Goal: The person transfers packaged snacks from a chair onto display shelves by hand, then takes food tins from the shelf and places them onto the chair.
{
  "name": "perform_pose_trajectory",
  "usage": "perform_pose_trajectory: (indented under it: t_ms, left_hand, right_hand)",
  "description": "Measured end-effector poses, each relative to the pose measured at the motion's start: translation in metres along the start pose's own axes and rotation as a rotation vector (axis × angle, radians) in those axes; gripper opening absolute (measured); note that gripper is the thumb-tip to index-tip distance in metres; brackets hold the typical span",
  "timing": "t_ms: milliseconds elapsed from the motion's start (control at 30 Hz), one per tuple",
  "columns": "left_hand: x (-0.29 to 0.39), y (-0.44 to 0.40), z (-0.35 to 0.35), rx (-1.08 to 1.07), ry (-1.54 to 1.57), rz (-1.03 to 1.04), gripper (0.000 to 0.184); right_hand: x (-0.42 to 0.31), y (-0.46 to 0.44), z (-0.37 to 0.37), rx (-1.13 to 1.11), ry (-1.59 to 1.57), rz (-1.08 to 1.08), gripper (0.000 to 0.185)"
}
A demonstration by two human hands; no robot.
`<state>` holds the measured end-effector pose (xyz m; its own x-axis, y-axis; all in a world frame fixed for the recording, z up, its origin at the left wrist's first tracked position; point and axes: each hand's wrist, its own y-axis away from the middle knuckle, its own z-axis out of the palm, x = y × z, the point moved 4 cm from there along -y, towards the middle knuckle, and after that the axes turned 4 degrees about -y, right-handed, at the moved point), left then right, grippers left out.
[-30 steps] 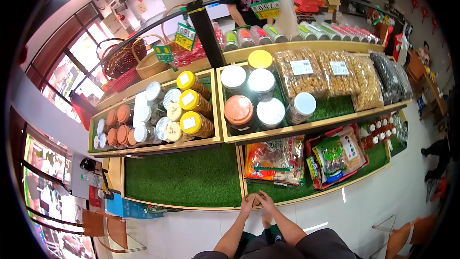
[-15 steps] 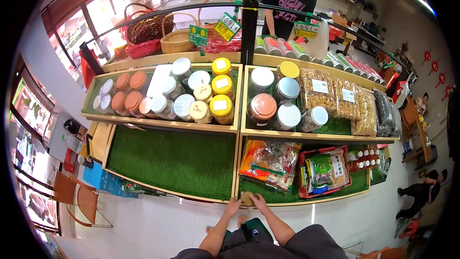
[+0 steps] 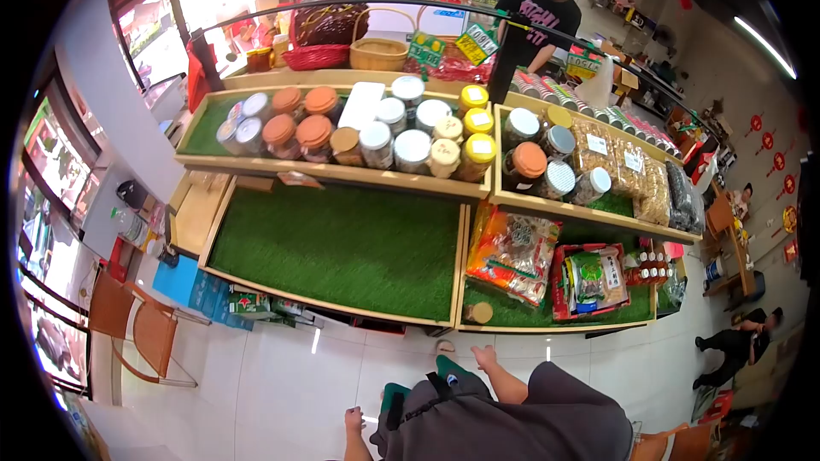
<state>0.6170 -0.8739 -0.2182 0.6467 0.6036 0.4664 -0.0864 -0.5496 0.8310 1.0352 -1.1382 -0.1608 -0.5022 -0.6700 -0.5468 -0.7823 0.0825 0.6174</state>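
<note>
The small tan jar [image 3: 479,313] sits on the green turf of the lower right tray [image 3: 530,318], close inside the front rim and just beside the wooden divider [image 3: 461,265]. Behind it lie the plastic packets [image 3: 514,243], with a strip of turf between; the red box [image 3: 559,294] is farther right. The right hand [image 3: 484,357] is nearest the jar but apart from it — out past the front rim, over the tiled floor [image 3: 282,376], fingers open. The left hand [image 3: 354,418] hangs well apart, farther from the trays; its fingers look partly bent, but I cannot tell whether they are closed. Floor lies between the hands — room beside the person's legs.
</note>
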Motion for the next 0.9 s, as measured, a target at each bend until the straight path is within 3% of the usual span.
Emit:
perform_pose_trajectory:
  t_ms: [33, 100, 133, 233, 300, 433, 500, 633, 767, 833, 900]
  left_hand:
    - [-0.017, 0.001, -0.022, -0.023, -0.047, -0.06, 0.037]
    - [-0.035, 0.014, -0.059, 0.004, -0.077, -0.115, 0.039]
    - [-0.044, 0.017, -0.075, 0.025, 0.012, -0.122, 0.041]
    - [-0.061, 0.025, -0.105, 0.082, 0.255, -0.129, 0.043]
    - [-0.062, 0.026, -0.117, 0.114, 0.411, -0.132, 0.043]
    - [-0.058, 0.02, -0.123, 0.137, 0.455, -0.062, 0.042]
    - [-0.046, 0.021, -0.125, 0.176, 0.507, -0.027, 0.039]
    - [-0.014, 0.027, -0.146, 0.245, 0.368, 0.03, 0.035]
    - [-0.019, 0.007, -0.179, 0.306, 0.372, -0.078, 0.033]
    - [-0.03, 0.021, -0.186, 0.262, 0.385, -0.298, 0.037]
    - [-0.025, 0.022, -0.205, 0.24, 0.394, -0.393, 0.041]
  right_hand:
    - [0.005, -0.001, 0.011, -0.008, 0.007, 0.004, 0.074]
    - [0.002, 0.003, 0.048, -0.42, 0.304, -0.007, 0.063]
    - [-0.007, 0.016, 0.061, -0.408, 0.389, -0.075, 0.056]
    - [-0.031, 0.029, 0.108, -0.536, 0.517, -0.167, 0.056]
    - [-0.049, 0.036, 0.146, -0.554, 0.54, -0.16, 0.051]
    - [-0.12, 0.069, 0.201, -0.57, 0.502, -0.429, 0.038]
    - [-0.119, 0.028, 0.267, -0.501, 0.599, -0.674, 0.041]
    - [-0.162, 0.044, 0.346, -0.324, 0.508, -0.795, 0.062]
    - [-0.215, 0.066, 0.424, -0.444, 0.597, -0.633, 0.069]
    - [-0.22, 0.071, 0.453, -0.534, 0.611, -0.522, 0.071]
    - [-0.256, 0.112, 0.461, -0.609, 0.591, -0.416, 0.068]
